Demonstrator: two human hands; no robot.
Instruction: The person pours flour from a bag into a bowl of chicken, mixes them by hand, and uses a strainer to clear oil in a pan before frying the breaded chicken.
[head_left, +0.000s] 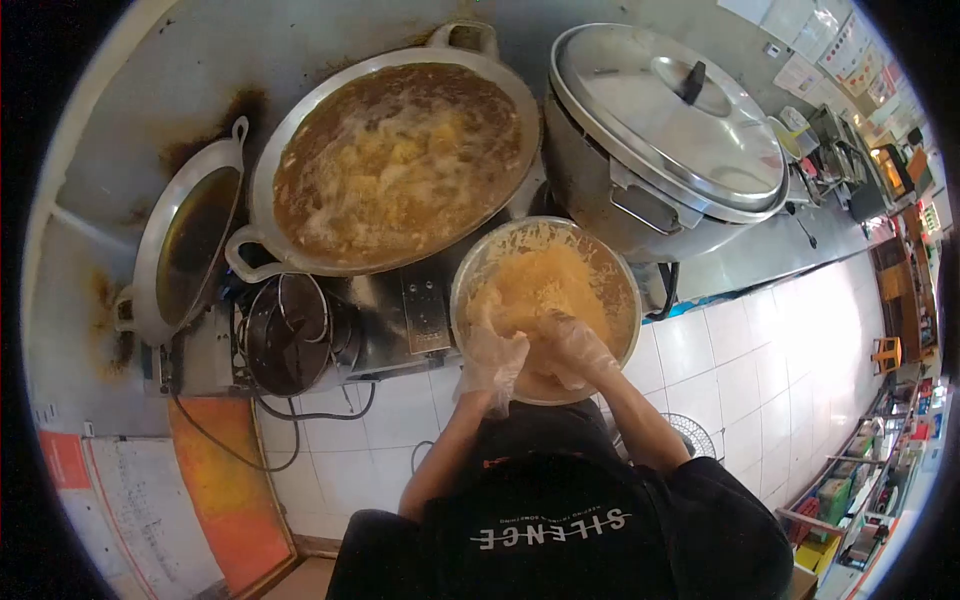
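A round metal bowl (632, 345) is close in front of my body, heaped with pale orange crumbs or shreds (545, 280). Clear plastic gloves cover both hands. At the bowl's near left side, my left hand (497, 352) curls into the crumbs, its fingertips partly buried. My right hand (578, 348) is to its right inside the bowl, fingers bent and closed around some of the mix. Whether a larger piece is within either hand cannot be made out.
A wide pan (265, 200) of bubbling oil with frying pieces stands behind the bowl. Left are a smaller tilted wok (150, 270) and a dark pot (290, 355). A large lidded pot (640, 190) is at the right. Cables hang below the counter; a wire basket or fan (690, 435) sits low.
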